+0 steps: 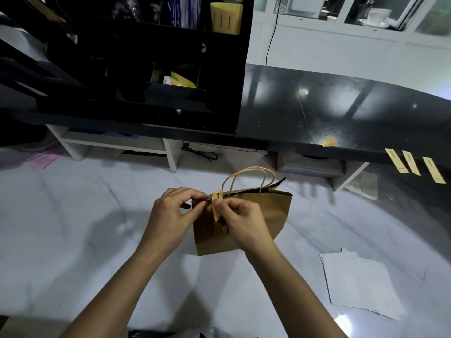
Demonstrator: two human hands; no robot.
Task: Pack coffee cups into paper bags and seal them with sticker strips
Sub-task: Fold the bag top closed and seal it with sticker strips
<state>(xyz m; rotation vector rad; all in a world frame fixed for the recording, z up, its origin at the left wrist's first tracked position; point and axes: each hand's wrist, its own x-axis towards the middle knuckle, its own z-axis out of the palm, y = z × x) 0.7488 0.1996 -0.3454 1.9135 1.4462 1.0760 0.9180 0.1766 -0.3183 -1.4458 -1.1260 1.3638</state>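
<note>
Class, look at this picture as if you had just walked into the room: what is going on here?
A person is sealing a brown paper bag with a yellow sticker strip. Both hands pinch the strip at the bag's top edge, beside the handles: the left hand at its upper part, the right hand lower down. Three more strips hang from the edge of the black counter. What is inside the bag cannot be seen.

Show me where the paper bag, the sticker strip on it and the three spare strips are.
paper bag (273, 211), head view, on its front face.
sticker strip (216, 203), head view, on its middle, folded over the bag's top edge.
spare strips (411, 162), head view, on the middle strip at the counter edge.
</note>
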